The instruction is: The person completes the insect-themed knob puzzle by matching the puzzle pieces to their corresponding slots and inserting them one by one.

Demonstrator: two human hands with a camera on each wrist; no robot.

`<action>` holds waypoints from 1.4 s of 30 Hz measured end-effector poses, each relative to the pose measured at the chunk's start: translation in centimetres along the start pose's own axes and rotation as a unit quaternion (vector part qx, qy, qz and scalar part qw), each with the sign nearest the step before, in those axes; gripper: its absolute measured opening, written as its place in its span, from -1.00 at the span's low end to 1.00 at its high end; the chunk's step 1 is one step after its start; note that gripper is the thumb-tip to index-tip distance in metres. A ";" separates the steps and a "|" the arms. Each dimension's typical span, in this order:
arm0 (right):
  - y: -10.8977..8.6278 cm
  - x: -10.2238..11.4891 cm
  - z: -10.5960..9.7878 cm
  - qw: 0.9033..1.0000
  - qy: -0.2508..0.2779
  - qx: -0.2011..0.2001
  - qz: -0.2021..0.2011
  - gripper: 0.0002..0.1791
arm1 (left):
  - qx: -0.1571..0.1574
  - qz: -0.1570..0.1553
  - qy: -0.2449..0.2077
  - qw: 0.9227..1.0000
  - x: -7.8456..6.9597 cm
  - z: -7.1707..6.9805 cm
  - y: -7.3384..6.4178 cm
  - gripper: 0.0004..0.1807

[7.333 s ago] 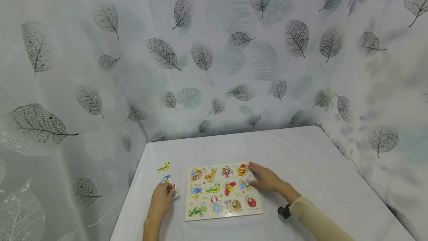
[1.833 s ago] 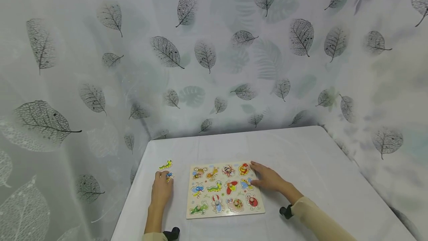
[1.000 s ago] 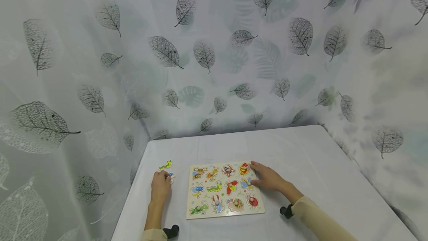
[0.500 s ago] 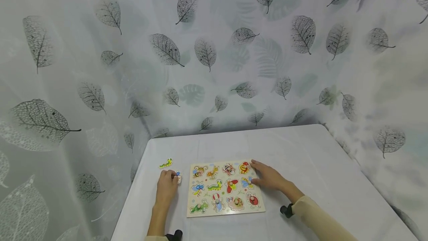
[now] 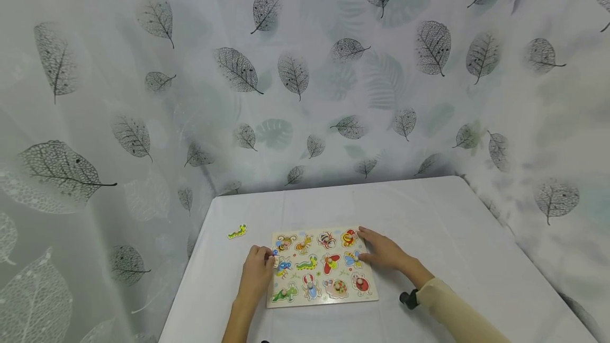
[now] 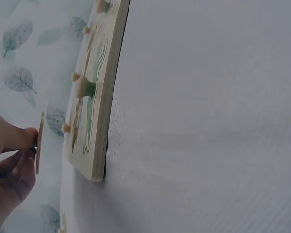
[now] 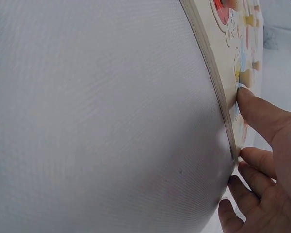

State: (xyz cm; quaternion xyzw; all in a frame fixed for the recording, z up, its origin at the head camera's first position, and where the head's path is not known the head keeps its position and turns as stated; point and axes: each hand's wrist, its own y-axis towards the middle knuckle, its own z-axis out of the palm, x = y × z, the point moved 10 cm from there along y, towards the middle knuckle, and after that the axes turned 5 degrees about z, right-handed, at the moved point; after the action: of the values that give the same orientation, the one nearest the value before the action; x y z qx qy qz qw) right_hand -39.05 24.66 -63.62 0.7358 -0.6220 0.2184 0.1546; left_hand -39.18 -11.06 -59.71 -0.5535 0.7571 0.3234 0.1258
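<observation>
My left hand pinches a thin wooden puzzle piece with a blue insect part showing, at the left edge of the puzzle board. In the left wrist view the piece is seen edge-on, raised above the tabletop, between thumb and fingers. My right hand rests at the board's upper right; in the right wrist view its thumb touches the board's face and the other fingers lie along its corner and the cloth. Colourful insect pictures fill the board, and wooden knobs stand up from several of them.
A green and yellow caterpillar piece lies on the white tablecloth left of the board. Leaf-print curtains hang behind the table and on both sides.
My left hand has picked up the blue insect piece from below the caterpillar and carried it right to the board. An earlier red-and-blue piece left of the board is gone. The right hand stays put.
</observation>
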 end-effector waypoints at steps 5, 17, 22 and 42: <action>0.1 -0.2 0.0 1.000 0.001 -0.001 0.005 -0.14 | 0.014 0.023 -0.003 1.000 -1.5 0.7 -0.6 -0.91; -0.1 -0.4 0.1 1.000 0.009 0.000 0.015 -0.13 | 0.022 0.039 0.011 0.999 -2.3 2.0 -1.6 -0.91; -0.2 -0.2 0.0 1.000 0.011 -0.004 0.006 -0.13 | 0.024 0.043 0.017 0.999 -2.3 2.4 -1.9 -0.89; 0.0 -0.3 0.3 1.000 0.003 -0.003 0.009 -0.12 | 0.035 0.031 0.029 0.998 -1.4 3.0 -1.9 -0.90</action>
State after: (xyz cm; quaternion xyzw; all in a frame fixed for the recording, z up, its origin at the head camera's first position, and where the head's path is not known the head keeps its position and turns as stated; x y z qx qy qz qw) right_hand -39.04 24.76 -63.99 0.7292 -0.6287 0.2203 0.1564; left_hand -37.46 -8.45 -61.88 -0.5345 0.7879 0.2842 0.1127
